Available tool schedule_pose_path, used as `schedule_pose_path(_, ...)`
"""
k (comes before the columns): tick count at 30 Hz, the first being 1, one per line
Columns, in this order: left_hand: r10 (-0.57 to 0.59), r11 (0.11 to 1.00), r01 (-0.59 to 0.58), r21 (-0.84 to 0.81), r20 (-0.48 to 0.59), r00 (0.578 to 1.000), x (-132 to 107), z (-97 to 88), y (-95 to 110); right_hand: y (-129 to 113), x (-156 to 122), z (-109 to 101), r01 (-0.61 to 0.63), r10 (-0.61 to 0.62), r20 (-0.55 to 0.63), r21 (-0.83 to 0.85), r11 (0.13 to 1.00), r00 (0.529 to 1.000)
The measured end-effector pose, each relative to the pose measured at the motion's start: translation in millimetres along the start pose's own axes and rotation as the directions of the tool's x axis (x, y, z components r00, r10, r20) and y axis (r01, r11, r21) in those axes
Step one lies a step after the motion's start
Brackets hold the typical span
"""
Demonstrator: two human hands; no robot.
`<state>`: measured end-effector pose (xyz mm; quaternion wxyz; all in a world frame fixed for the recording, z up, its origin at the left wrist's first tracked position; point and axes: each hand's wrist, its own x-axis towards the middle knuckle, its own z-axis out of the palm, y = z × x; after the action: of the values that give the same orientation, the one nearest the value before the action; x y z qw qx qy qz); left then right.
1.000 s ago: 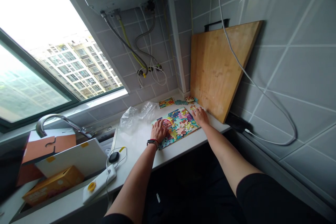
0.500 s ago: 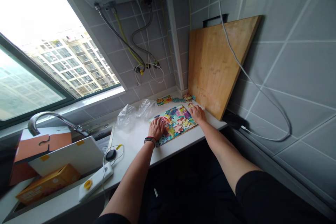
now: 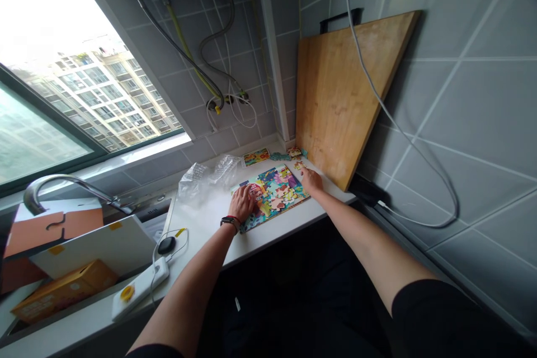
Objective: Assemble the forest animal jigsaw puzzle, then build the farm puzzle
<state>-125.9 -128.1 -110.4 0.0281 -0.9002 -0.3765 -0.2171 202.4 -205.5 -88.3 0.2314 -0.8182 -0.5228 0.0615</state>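
Observation:
A colourful jigsaw puzzle (image 3: 274,190) lies on the white counter, partly joined, with loose pieces (image 3: 280,200) on top of it. My left hand (image 3: 242,203) rests flat over its left side, fingers stretched out, a dark band on the wrist. At the puzzle's right edge is my right hand (image 3: 311,182), its fingers drawn together. Whatever they pinch, if anything, is too small to make out. Just beyond those fingertips lie a few loose puzzle pieces (image 3: 299,165). Behind the puzzle sits a small picture card (image 3: 256,157).
Crumpled clear plastic wrap (image 3: 205,182) lies left of the puzzle. More pieces (image 3: 280,156) lie in the back corner. A wooden board (image 3: 335,95) leans on the right wall. At left are a power strip (image 3: 140,288), boxes (image 3: 67,291) and a faucet (image 3: 71,179).
The view has shifted slightly, so the scene sits further left and higher. My right hand has drawn back a little from the loose pieces, its fingers more curled. My left hand stays on the puzzle.

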Motion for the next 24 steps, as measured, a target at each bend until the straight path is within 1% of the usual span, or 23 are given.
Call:
schedule_pose_path(3,0.025,1.0,-0.025,-0.007,0.007,1.0,-2,-2.8,1,2,1,-1,0.019,-0.019,0.018,-0.003,1.0,1.0)
schedule_pose_path(6,0.078,0.997,-0.077,-0.018,0.03,0.997,-1,-9.5,3,4,1,-1,0.042,-0.042,0.033,0.003,0.999,0.999)
schedule_pose_path(8,0.118,0.993,-0.116,-0.026,0.054,0.992,6,-15.0,3,5,1,-1,0.045,-0.045,0.044,0.011,0.999,0.998)
schedule_pose_path(10,0.159,0.987,-0.156,-0.039,0.083,0.984,23,-19.1,3,7,2,0,0.04,-0.041,0.053,0.02,0.999,0.998)
schedule_pose_path(11,0.182,0.983,-0.178,-0.048,0.099,0.978,35,-19.8,3,8,2,0,0.037,-0.039,0.057,0.025,0.999,0.998)
schedule_pose_path(13,0.23,0.972,-0.223,-0.069,0.132,0.964,68,-16.8,7,9,2,0,0.03,-0.033,0.062,0.034,0.999,0.998)
schedule_pose_path(15,0.266,0.963,-0.254,-0.089,0.162,0.95,108,-7.1,16,9,3,-1,0.024,-0.027,0.068,0.042,0.999,0.997)
schedule_pose_path(18,0.295,0.954,-0.276,-0.117,0.209,0.932,170,18.4,40,9,4,-2,0.007,-0.01,0.071,0.044,0.999,0.997)
schedule_pose_path(20,0.282,0.958,-0.259,-0.126,0.237,0.93,208,39.1,60,9,5,-2,-0.007,0.004,0.062,0.042,0.999,0.998)
schedule_pose_path(22,0.229,0.971,-0.202,-0.124,0.257,0.939,239,59.3,81,8,6,-2,-0.018,0.017,0.049,0.037,0.999,0.999)
schedule_pose_path(24,0.166,0.983,-0.136,-0.122,0.289,0.943,261,76.1,97,7,8,-2,-0.034,0.032,0.041,0.028,0.999,0.999)
